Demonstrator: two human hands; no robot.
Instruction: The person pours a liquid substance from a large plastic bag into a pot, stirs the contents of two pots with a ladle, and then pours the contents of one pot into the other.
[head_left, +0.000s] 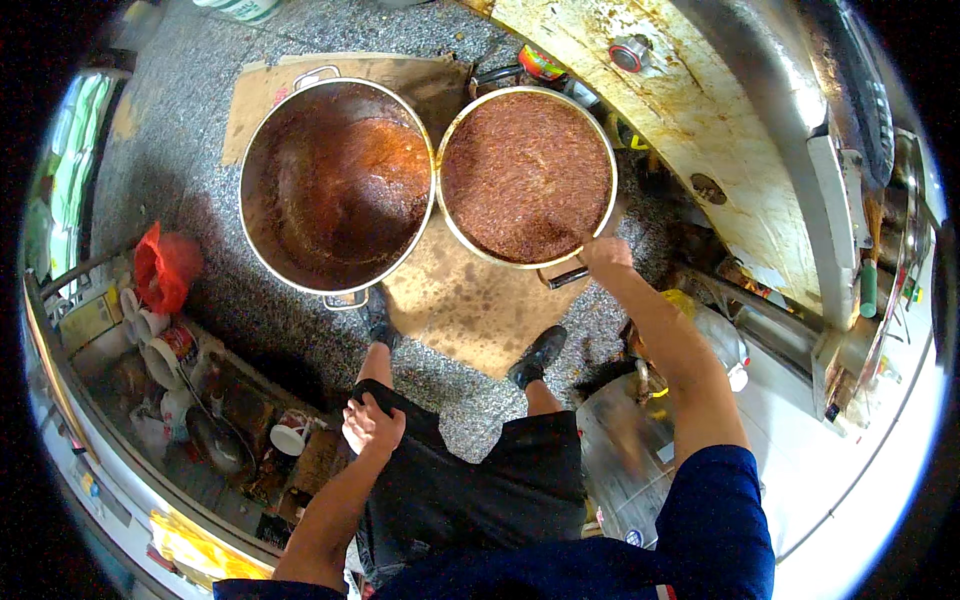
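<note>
Two large metal pots stand side by side on the floor before me, their rims touching or nearly so. The left pot (259, 202) has dark, oily, reddish-brown residue or liquid low inside. Nearly full, the right pot (442, 202) holds a coarse reddish-brown mash (525, 169), which looks blurred. My right hand (607, 256) is closed at this pot's near right rim, just beside its dark side handle (566, 278). What lies inside the fist is mostly hidden. My left hand (373, 424) rests on my left knee, fingers loosely bent and holding nothing.
Stained cardboard (480, 307) lies beneath the pots on speckled flooring. A greasy metal appliance panel (675, 127) bounds the right. At left, a cluttered shelf (225, 360) holds tubs and a cup (289, 436); a red plastic bag (161, 270) hangs nearby. My shoe (540, 356) stands on the cardboard's edge.
</note>
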